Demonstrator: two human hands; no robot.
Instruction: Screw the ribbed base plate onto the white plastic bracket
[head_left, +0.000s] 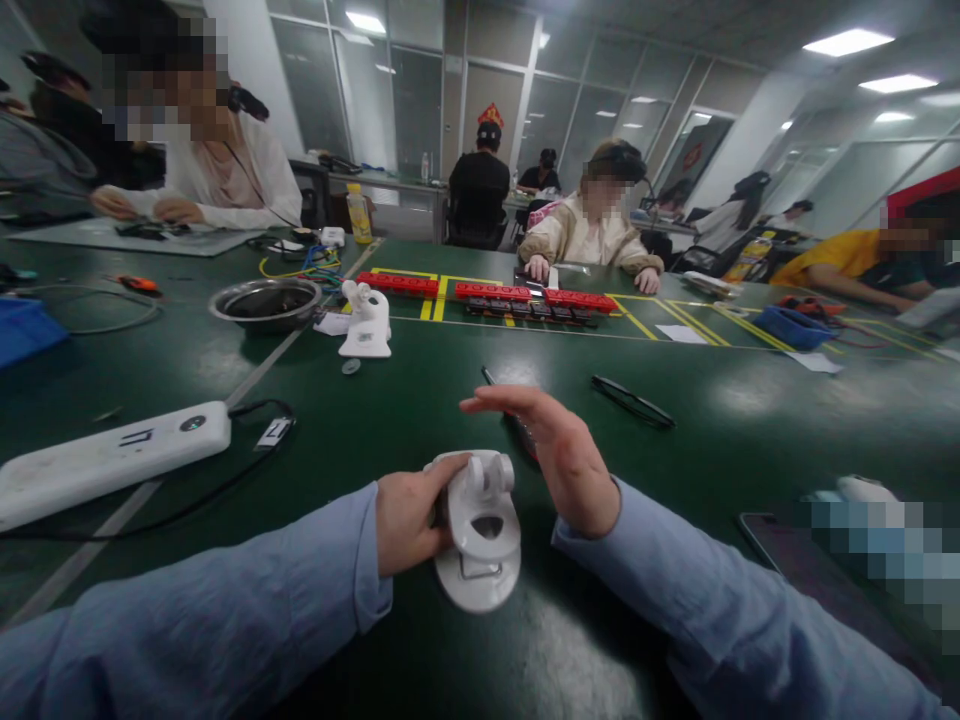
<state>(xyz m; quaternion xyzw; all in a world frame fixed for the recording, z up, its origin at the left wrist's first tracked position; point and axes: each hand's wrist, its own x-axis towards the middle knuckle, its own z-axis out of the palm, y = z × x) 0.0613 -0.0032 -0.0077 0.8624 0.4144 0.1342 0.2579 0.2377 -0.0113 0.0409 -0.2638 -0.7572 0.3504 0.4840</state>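
A white plastic stand [480, 585] with a rounded base and a two-eared hinge on top stands upright on the green table. My left hand [412, 515] grips its left side, with the thumb over the upper part; some fingers are hidden behind it. My right hand [562, 450] hovers just right of the stand, fingers stretched out together towards the left, holding nothing. Beneath that hand a thin dark tool [489, 377] lies partly hidden, so its kind is unclear. Farther right lies a black tweezer-like tool [634, 401].
A similar white stand [366, 325], a small clear disc [351, 367] and a metal bowl [264, 312] sit ahead left. A white power bank-like device [112, 462] with a cable lies left. Red-and-black strips [495, 294] cross the far table; co-workers sit beyond. A dark tablet [817, 580] lies right.
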